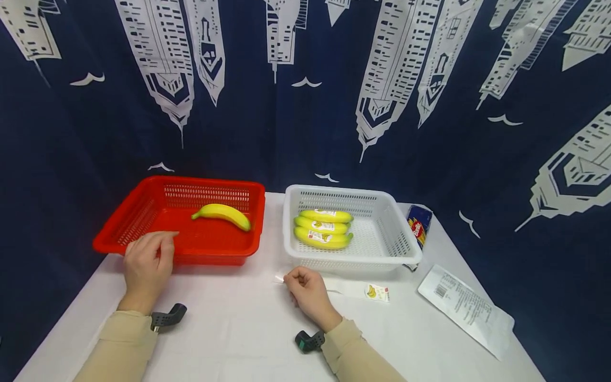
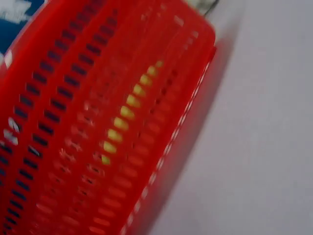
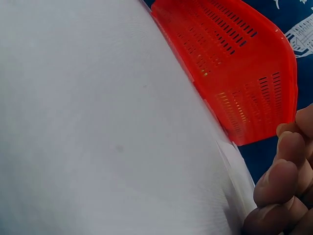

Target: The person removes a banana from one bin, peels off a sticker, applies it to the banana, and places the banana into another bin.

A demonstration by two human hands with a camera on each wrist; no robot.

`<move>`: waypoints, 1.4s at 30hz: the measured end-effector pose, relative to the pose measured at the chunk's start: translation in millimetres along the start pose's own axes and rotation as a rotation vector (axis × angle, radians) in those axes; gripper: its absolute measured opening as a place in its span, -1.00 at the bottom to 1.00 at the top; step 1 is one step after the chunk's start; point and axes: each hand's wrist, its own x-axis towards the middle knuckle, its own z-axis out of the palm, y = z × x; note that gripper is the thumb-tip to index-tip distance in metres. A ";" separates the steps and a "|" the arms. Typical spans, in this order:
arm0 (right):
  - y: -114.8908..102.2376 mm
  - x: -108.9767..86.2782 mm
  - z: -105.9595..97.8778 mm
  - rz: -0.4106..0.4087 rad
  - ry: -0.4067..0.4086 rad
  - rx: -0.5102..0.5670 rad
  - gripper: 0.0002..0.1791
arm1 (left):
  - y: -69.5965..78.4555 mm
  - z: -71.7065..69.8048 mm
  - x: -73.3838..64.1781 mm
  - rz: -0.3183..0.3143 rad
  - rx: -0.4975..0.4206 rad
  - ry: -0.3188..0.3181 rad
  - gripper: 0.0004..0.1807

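Observation:
My left hand (image 1: 149, 260) is at the front left of the red basket (image 1: 205, 260), its fingers bent over the rim. Inside that basket lies one yellow banana (image 1: 223, 214) with no label showing; in the left wrist view the banana (image 2: 126, 113) appears through the slots. My right hand (image 1: 307, 292) is in front of the white basket (image 1: 353, 261), fingers curled and fingertips pinching the left end of a pale sticker strip (image 1: 350, 288). A printed banana sticker (image 1: 377, 293) is at the strip's right end. Several labelled bananas (image 1: 323, 228) lie side by side in the white basket.
Right of the white basket stands a dark blue package (image 1: 420, 223). A silver-white pouch (image 1: 468, 310) with printed text lies at the table's right side. Behind the white-covered table (image 1: 229, 329) hangs a navy curtain (image 1: 267, 132) with white building prints.

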 end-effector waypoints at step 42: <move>-59.2 57.1 84.3 0.211 0.154 0.597 -0.77 | -0.3 4.3 13.7 -0.159 0.031 0.003 -0.84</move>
